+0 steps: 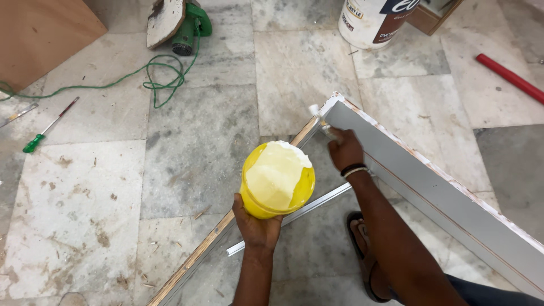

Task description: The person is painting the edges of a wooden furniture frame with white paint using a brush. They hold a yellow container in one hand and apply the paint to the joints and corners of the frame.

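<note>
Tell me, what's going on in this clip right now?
A person crouched on a marble floor holds a yellow tub of pale paste from below in the left hand. The right hand works at the corner of a grey laminated panel frame, apparently with a small white applicator. A green power tool, screwdriver and white bucket lie around.

A round yellow plastic tub [277, 180] full of thick white paste sits in the left hand [256, 225], above the middle of the stone floor [192, 141]. A big white round bucket [375, 20] with a dark blue and brown label [396, 14] stands at the floor's far edge.
</note>
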